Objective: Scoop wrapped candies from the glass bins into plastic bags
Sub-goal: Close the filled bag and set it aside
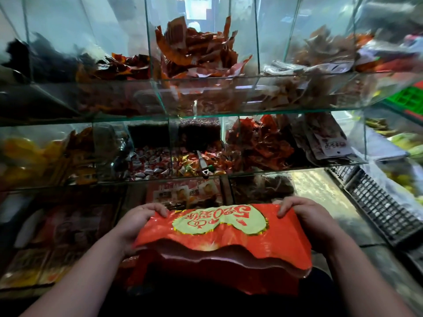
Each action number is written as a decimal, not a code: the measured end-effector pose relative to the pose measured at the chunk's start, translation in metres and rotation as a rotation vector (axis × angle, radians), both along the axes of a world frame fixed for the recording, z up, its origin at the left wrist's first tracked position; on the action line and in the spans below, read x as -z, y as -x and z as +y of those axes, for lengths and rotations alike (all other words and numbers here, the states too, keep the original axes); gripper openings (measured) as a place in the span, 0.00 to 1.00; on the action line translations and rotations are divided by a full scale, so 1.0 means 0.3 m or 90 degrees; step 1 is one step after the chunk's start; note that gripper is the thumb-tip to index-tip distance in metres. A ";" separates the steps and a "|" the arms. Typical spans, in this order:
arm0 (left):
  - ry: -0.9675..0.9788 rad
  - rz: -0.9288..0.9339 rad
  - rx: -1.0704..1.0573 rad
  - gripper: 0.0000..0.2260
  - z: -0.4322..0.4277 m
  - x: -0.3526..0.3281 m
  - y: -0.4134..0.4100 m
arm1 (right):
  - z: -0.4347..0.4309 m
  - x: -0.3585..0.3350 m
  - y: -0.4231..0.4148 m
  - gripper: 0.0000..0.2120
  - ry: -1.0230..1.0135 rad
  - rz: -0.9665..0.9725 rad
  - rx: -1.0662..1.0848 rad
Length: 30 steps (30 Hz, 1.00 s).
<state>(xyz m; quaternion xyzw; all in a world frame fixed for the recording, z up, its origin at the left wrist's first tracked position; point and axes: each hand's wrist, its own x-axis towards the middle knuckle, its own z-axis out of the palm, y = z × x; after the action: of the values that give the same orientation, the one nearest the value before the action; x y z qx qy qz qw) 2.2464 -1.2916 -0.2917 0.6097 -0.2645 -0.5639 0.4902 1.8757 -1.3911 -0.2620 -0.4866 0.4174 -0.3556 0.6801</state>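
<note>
1. Grip, left hand (139,221): fingers curled over the far left corner of the red plastic bag (224,239), pinching the film; the thumb is hidden underneath.
2. Grip, right hand (304,218): clamped the same way on the far right corner, so both hands are taken up with the bag.
3. Red plastic bag, one: stretched between the two hands, low in front of the shelves. It bears a pale heart-shaped panel with red lettering, which reads upside down from the wearer's side. Its layers part in a wavy gap along the near edge. It hangs flat and no candy shows inside.
4. Wrapped candies (151,163), bulk: piled in a glass bin (148,179) on the middle shelf, above and beyond the bag and well apart from it. The left heap is red and white, and a mixed orange and green heap lies just beside it.
5. Scoop (202,164), one: pale handle, lying among the mixed candies, with no hand on it.
6. Orange packets (194,49), bulk: upper shelf, centre compartment.
7. Black crate (377,202), one: to the right, beside the shelves.
8. Progress, as judged: very early. The bag is in hand and apparently being opened. Nothing looks to have been scooped. Freeing a hand, taking the scoop, filling and any further bags all remain.
</note>
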 end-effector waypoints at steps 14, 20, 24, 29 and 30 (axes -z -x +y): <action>0.130 -0.175 0.234 0.34 -0.048 -0.055 0.008 | -0.003 -0.123 -0.009 0.40 0.297 0.658 -0.217; 0.231 -0.204 0.237 0.21 -0.151 -0.130 0.158 | 0.040 -0.085 -0.190 0.36 0.147 0.474 -0.354; 0.203 -0.432 0.235 0.27 -0.166 -0.202 0.184 | 0.051 -0.017 -0.190 0.13 0.152 0.366 -0.250; 0.143 -0.299 0.021 0.52 -0.007 -0.169 0.185 | 0.072 -0.002 -0.149 0.24 0.063 0.155 0.019; 0.100 -0.196 0.058 0.57 0.019 -0.135 0.221 | 0.083 -0.002 -0.156 0.24 0.042 0.124 0.030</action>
<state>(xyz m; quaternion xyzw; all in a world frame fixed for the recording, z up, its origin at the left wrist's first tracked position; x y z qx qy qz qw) 2.1800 -1.2858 -0.2512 0.6360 -0.4072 -0.4631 0.4639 1.9226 -1.3662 -0.2612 -0.5311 0.4807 -0.3362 0.6114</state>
